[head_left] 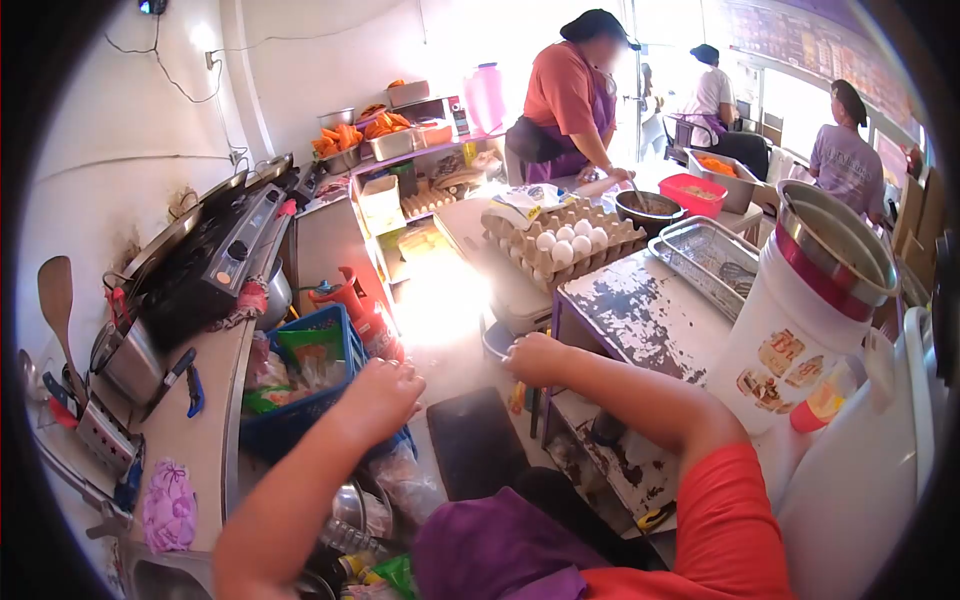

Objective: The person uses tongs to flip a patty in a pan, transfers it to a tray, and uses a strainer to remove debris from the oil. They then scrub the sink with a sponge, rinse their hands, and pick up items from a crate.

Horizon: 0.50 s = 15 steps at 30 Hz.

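Observation:
My left hand (pixel 388 395) is raised over the blue crate (pixel 300 400), its fingers curled together; whether anything is between them is too small to tell. In my right hand (pixel 535 358) is the rim of a small bowl (pixel 497 340), held beside the corner of the worn table. The bowl's inside is washed out by glare. Below and between both hands lies a dark mat (pixel 475 440) on the floor. Plastic bags of goods (pixel 310 360) fill the blue crate.
A worn table (pixel 640 310) stands right, with a wire basket (pixel 705 250) and a white bucket (pixel 790 330). Egg trays (pixel 565 240) are ahead. A person (pixel 570 100) stirs a pan (pixel 650 207). Stove (pixel 230 250) and knives (pixel 180 368) are left. Two more people sit farther back.

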{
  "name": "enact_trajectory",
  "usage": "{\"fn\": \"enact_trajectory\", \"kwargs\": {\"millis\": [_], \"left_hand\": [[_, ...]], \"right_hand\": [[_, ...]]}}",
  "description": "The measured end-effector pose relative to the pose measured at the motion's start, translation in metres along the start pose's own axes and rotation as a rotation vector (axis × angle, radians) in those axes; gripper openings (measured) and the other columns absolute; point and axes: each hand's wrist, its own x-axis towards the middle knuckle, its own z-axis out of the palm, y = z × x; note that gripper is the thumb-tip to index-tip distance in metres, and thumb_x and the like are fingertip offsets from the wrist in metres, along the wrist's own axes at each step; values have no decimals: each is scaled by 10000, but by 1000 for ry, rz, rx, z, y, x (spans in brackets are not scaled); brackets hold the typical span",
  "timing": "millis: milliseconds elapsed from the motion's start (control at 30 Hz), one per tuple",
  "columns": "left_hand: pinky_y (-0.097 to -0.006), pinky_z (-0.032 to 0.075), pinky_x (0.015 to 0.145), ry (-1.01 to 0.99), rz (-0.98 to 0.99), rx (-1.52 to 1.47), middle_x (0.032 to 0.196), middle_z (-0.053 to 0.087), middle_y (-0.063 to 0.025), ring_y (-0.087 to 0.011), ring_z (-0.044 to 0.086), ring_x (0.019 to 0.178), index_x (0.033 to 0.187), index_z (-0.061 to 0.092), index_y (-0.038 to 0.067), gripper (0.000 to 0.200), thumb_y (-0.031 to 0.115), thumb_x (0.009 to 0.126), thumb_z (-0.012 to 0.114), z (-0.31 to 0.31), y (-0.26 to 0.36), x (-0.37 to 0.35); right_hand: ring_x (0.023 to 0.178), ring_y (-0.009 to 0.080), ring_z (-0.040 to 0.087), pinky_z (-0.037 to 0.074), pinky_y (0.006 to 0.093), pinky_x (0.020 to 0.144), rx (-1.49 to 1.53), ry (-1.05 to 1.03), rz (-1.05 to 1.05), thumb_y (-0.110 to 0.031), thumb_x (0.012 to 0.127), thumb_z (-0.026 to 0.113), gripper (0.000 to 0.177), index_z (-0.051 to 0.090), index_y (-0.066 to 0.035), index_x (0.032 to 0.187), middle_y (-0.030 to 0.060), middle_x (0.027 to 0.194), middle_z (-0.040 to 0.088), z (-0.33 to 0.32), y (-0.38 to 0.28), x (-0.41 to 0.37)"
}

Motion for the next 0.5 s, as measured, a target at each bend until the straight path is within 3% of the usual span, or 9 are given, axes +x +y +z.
{"fn": "enact_trajectory", "kwargs": {"millis": [67,167,267,300,333,400,500], "left_hand": [[-375,439,766,-5,19,-4,866,605,-89,-247,592,867,898,597,82,250,265,744,669,-32,2,-15],[-377,437,767,-86,5,0,853,594,-77,-246,591,867,913,587,81,260,272,754,666,-64,12,-52],[-389,440,768,-235,-118,-21,863,598,-85,-259,594,875,924,583,82,281,298,765,666,-66,17,-97],[-397,446,762,-288,-180,-14,867,605,-97,-270,598,878,918,588,78,281,303,769,665,-60,18,-110],[-406,450,758,-338,-238,-36,874,609,-108,-279,601,883,916,590,73,286,309,770,663,-55,19,-119],[-426,457,748,-421,-323,-86,886,618,-128,-297,607,891,912,595,64,299,320,773,661,-46,15,-137],[-448,461,750,-461,-378,-96,899,624,-146,-314,612,895,914,596,50,326,334,767,662,-26,5,-154]], "right_hand": [[789,302,646,508,424,675,32,-3,10,-210,774,573,163,642,-88,857,111,819,655,12,12,-9],[801,310,647,508,433,680,44,-261,147,-249,783,576,200,653,-108,901,119,850,659,17,17,-12],[825,317,646,511,435,696,50,-309,145,-349,774,604,285,653,-137,958,124,867,661,13,13,-14],[893,308,644,503,426,758,68,-390,114,-282,800,582,296,620,-93,1024,147,931,660,-16,1,-21],[911,310,637,496,427,776,100,-409,107,-309,795,582,309,622,-118,1035,136,956,657,-7,3,-19],[924,308,632,492,427,787,141,-413,113,-322,796,578,330,622,-119,1052,126,988,653,-6,6,-15],[890,300,633,502,421,761,124,-234,127,-327,768,621,298,653,-119,979,111,906,659,9,18,-15]]}}
